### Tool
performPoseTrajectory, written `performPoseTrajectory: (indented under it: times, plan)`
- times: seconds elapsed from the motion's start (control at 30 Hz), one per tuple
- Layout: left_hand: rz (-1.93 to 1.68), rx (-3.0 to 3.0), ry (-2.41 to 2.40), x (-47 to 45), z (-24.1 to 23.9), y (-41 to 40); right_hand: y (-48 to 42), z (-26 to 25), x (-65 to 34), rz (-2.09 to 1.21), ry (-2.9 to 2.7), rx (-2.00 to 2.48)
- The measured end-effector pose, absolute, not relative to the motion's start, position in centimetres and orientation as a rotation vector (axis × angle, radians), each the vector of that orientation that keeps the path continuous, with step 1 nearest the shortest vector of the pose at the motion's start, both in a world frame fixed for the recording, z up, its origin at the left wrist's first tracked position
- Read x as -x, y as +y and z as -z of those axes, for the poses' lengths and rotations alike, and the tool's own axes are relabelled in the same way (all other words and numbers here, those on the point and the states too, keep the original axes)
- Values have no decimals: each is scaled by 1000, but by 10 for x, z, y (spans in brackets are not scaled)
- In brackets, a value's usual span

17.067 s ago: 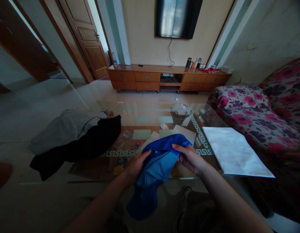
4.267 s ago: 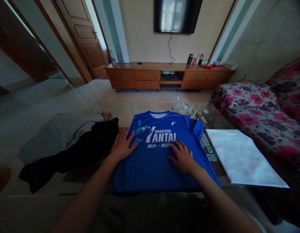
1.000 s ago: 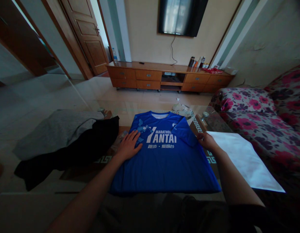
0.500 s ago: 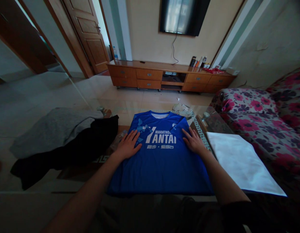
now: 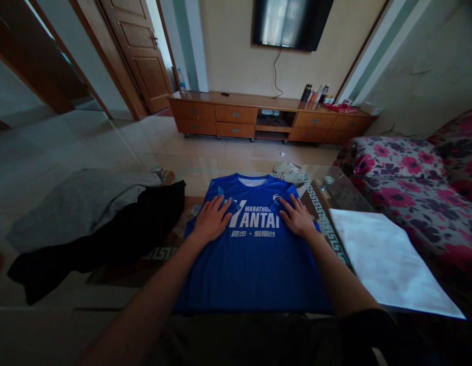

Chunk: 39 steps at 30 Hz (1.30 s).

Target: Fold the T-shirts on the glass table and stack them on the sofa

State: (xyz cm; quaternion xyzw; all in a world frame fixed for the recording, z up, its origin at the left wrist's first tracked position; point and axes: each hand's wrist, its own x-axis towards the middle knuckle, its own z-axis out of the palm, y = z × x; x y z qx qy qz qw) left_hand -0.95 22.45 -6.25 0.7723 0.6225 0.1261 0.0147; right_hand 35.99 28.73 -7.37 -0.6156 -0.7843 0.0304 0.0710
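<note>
Two piled clothes, a grey one (image 5: pixel 64 203) and a black one (image 5: pixel 117 234), lie on the left of the glass table (image 5: pixel 348 195), the black one nearer the blue shirt (image 5: pixel 255 274). On the right, a white folded piece (image 5: pixel 388 254) lies beside the table's patterned border, near the flowered sofa (image 5: pixel 404 188). Beyond the table stand a long wooden cabinet (image 5: pixel 236 117) with bottles (image 5: pixel 314 95) on it and, above, a wall-mounted television (image 5: pixel 293 23).

The shirt lies face up in the middle, its collar away from the person and its bottom edge at or close to the table's near edge. Narrow strips of glass separate it from the black cloth and from the white piece; more glass shows past the collar.

Both palms face down on the shirt's chest, fingers pointing away and slightly apart, gripping nothing. The left hand (image 5: pixel 213 221) partly covers the printed lettering; the right hand (image 5: pixel 299 218) presses just beside it. Both forearms reach in from below, angled inward.
</note>
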Motion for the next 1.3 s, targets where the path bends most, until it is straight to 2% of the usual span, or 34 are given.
performPoseTrajectory:
  times: [0.23,0.63,1.13,1.3]
  plan:
    - [-345,-2396,1930,8,81,228,286,86,-355,-105,-2415,1899]
    - [-358,-2398,1915,6,77,226,279,74,-336,-170,-2473,1829]
    - [-460,-2472,2034,0,63,216,273,66,-333,36,-2412,1764]
    - [-434,-2347,2102,6,68,211,278,66,-342,-19,-2294,1866]
